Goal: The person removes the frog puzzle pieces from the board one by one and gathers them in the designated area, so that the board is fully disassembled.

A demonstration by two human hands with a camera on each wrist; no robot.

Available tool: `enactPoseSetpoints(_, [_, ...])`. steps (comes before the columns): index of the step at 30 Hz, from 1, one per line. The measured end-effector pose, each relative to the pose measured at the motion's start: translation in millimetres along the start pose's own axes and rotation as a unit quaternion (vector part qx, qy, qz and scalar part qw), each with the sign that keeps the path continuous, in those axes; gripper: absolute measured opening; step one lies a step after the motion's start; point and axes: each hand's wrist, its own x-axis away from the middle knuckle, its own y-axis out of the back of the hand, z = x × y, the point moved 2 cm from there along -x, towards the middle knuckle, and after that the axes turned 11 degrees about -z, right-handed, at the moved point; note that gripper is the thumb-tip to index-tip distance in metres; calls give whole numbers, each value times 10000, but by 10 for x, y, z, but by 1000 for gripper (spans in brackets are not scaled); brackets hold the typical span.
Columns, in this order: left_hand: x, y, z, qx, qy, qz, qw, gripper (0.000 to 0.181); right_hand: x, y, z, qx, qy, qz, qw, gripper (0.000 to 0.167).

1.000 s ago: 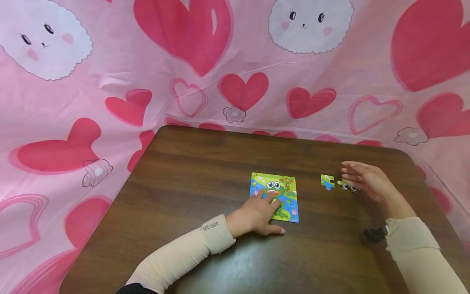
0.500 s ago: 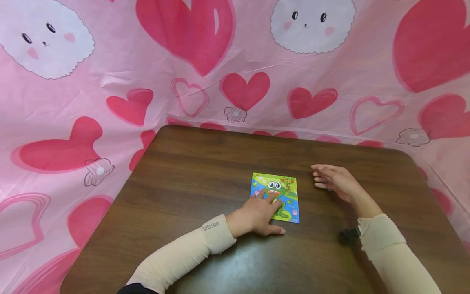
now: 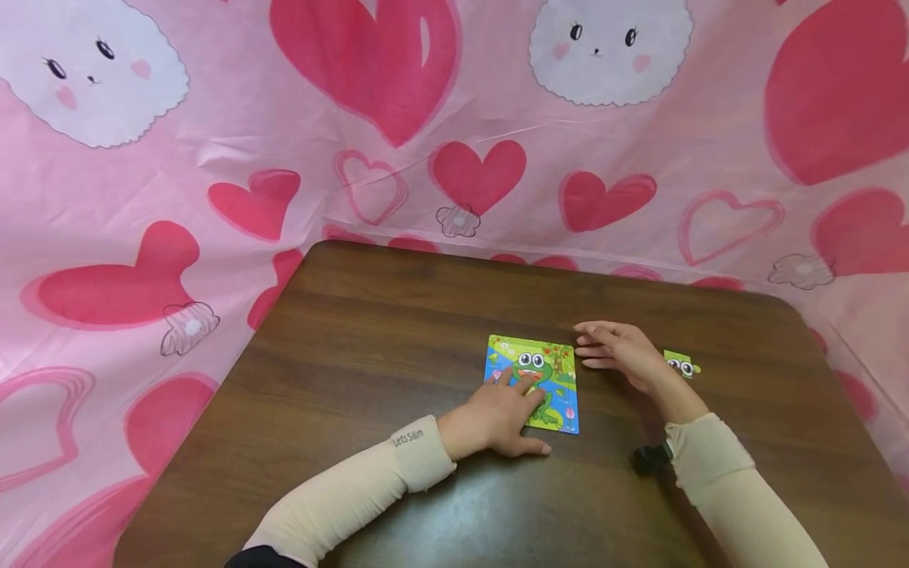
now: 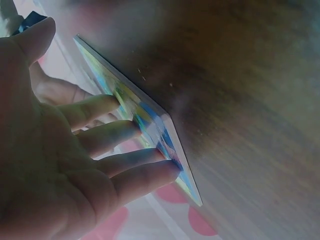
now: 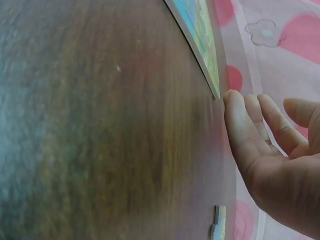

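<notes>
A square frog jigsaw puzzle (image 3: 562,386) lies flat on the table. My left hand (image 3: 497,416) rests on its lower left part with fingers spread, covering some of the picture. In the left wrist view, those outstretched fingertips touch the puzzle's face (image 4: 156,129). My right hand (image 3: 619,353) hovers by the puzzle's upper right edge, fingers extended and holding nothing visible. Behind it sits a loose puzzle piece (image 3: 680,364) with cartoon eyes on green. Low in the right wrist view, a blue and green puzzle piece (image 5: 219,223) lies on the table; the hand hides it from the head view.
The dark wooden table (image 3: 383,339) has rounded corners. A pink cloth (image 3: 312,126) printed with hearts and fluffy faces hangs along its back and sides. A dark device (image 3: 649,457) is strapped to my right wrist, below the cream sleeve.
My right hand has moved left, from over the loose pieces to the puzzle's right edge. The eyes piece shows again behind it. My left hand has stayed on the puzzle.
</notes>
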Motion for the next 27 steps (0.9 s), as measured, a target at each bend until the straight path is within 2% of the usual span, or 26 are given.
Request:
enactPoseSetpoints(12, [-1, 20, -11, 23, -16, -12, 10000, 85, -21, -178, -7, 1120, 414, 141, 9927, 46])
enactPoseSetpoints(20, [-9, 12, -4, 109, 4, 56, 9999, 86, 13, -254, 33, 1880, 467, 66, 9810, 41])
enactPoseSetpoints(27, [-7, 20, -7, 129, -1, 60, 9999, 85, 2, -272, -4, 2253, 550, 83, 9727, 41])
